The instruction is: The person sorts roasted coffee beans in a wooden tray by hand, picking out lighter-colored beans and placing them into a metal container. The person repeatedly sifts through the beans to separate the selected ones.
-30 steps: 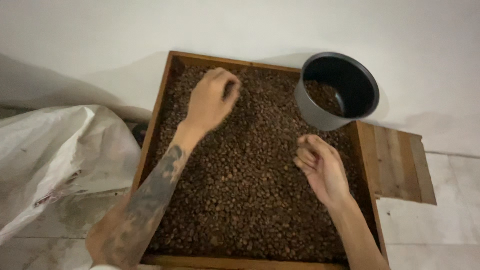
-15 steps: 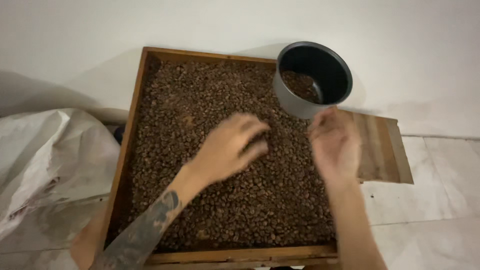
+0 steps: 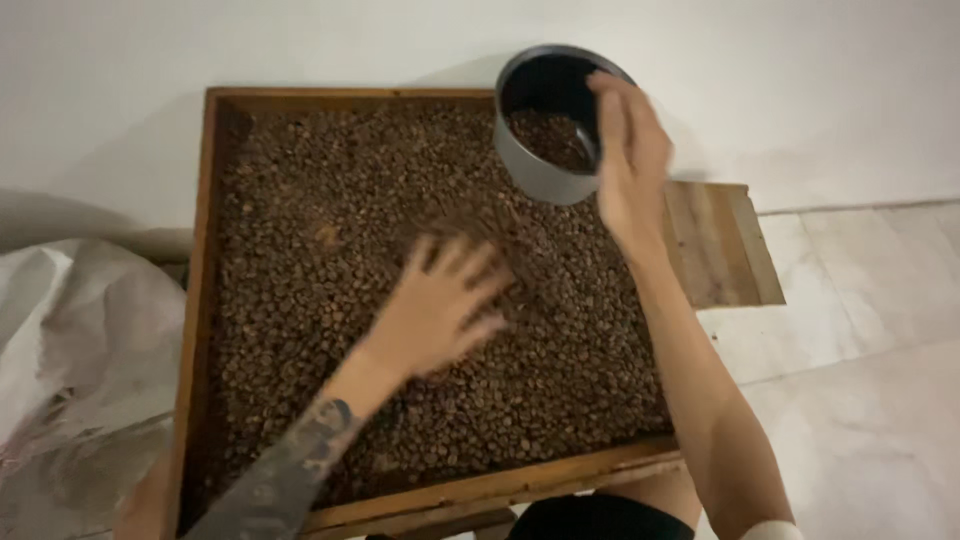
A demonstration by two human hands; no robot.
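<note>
Beans mostly fill the tray; few lie in the pot. Left hand is spread flat on them; right hand is loosely open over the pot's rim.

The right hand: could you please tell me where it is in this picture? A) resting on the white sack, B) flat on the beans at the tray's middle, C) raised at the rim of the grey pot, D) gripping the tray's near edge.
C: the right hand is raised at the rim of the grey pot, while the left hand spreads over the beans in the wooden tray.
</note>
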